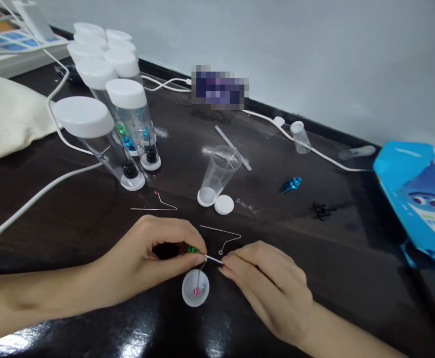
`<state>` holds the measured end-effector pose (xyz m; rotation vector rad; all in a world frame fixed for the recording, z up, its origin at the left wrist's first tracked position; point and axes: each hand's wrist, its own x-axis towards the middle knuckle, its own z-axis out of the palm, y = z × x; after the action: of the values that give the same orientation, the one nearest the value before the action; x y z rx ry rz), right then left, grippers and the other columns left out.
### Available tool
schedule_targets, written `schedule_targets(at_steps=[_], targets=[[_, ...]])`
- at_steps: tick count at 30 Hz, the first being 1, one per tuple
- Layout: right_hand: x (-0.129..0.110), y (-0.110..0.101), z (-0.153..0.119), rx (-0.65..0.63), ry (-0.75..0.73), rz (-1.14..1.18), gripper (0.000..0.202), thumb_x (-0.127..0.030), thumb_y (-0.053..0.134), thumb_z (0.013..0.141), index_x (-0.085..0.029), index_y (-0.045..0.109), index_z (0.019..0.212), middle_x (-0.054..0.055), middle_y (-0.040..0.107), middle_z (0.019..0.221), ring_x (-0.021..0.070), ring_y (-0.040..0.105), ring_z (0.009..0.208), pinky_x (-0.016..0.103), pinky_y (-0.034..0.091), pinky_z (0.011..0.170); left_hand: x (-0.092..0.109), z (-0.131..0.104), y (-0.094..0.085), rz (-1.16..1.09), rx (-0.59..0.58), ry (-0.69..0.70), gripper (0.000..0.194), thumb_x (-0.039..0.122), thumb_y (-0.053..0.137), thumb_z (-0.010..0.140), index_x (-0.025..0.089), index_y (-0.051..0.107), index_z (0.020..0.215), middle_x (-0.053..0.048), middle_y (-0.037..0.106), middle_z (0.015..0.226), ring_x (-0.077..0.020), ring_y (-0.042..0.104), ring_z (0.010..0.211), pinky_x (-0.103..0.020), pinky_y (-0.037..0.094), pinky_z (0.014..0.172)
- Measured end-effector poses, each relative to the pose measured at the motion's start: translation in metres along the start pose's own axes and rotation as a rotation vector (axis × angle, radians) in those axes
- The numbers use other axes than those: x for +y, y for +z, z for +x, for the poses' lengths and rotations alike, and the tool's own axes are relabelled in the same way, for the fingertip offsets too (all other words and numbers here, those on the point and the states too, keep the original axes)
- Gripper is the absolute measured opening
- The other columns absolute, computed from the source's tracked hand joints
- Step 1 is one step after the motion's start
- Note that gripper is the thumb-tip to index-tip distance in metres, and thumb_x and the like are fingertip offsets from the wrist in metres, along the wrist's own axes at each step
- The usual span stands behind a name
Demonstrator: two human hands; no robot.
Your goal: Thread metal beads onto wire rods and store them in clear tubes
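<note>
My left hand (165,253) pinches a small green part (192,249) between thumb and fingers. From its fingertips a thin pale rod (213,259) runs across to my right hand (268,283), whose closed fingertips hold the other end. Under my left fingertips sits a small white cup (188,294), with a bent wire and a pink bead (197,292) over it. One bent wire (236,235) with a looped end lies just beyond my hands. Another bent wire with a red bead (157,192) rests farther left.
Several white-capped clear tubes (86,117) stand at the left. An open clear tube (217,174) and a round white cap (224,205) are ahead. Blue part (292,185), black pieces (322,211) and a blue package (415,199) lie right. A white cable (262,117) crosses the back.
</note>
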<state>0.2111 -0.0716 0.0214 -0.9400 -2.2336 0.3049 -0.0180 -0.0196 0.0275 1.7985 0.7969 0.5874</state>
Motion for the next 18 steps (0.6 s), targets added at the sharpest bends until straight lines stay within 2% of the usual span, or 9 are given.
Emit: schedule_targets(at_steps=[5, 11, 18], targets=[[-0.0026, 0.002, -0.0017, 0.021, 0.092, 0.076, 0.013, -0.008, 0.058, 0.091, -0.014, 0.066, 0.099, 0.004, 0.066, 0.074, 0.0147, 0.062, 0.06, 0.027, 0.05, 0.053, 0.0007, 0.0, -0.0002, 0.02, -0.015, -0.007, 0.012, 0.025, 0.061, 0.09, 0.019, 0.071, 0.09, -0.001, 0.071, 0.085, -0.0145, 0.066, 0.076, -0.024, 0.053, 0.07], [-0.0039, 0.0034, -0.0003, -0.049, 0.317, 0.375, 0.015, -0.009, 0.055, 0.094, -0.015, 0.067, 0.099, 0.0, 0.062, 0.067, 0.011, 0.06, 0.056, 0.023, 0.05, 0.051, 0.0023, 0.0003, -0.001, 0.002, -0.022, 0.043, 0.012, 0.021, 0.058, 0.092, 0.017, 0.069, 0.089, -0.002, 0.07, 0.084, -0.0131, 0.065, 0.074, -0.021, 0.052, 0.066], [-0.0046, 0.0038, 0.0019, -0.091, 0.449, 0.533, 0.017, -0.013, 0.052, 0.096, -0.017, 0.069, 0.099, -0.001, 0.063, 0.067, 0.0094, 0.061, 0.052, 0.021, 0.051, 0.049, 0.0028, -0.0006, -0.0011, 0.063, -0.031, 0.144, 0.014, 0.017, 0.055, 0.093, 0.018, 0.069, 0.094, -0.003, 0.071, 0.088, -0.0134, 0.065, 0.077, -0.021, 0.052, 0.067]])
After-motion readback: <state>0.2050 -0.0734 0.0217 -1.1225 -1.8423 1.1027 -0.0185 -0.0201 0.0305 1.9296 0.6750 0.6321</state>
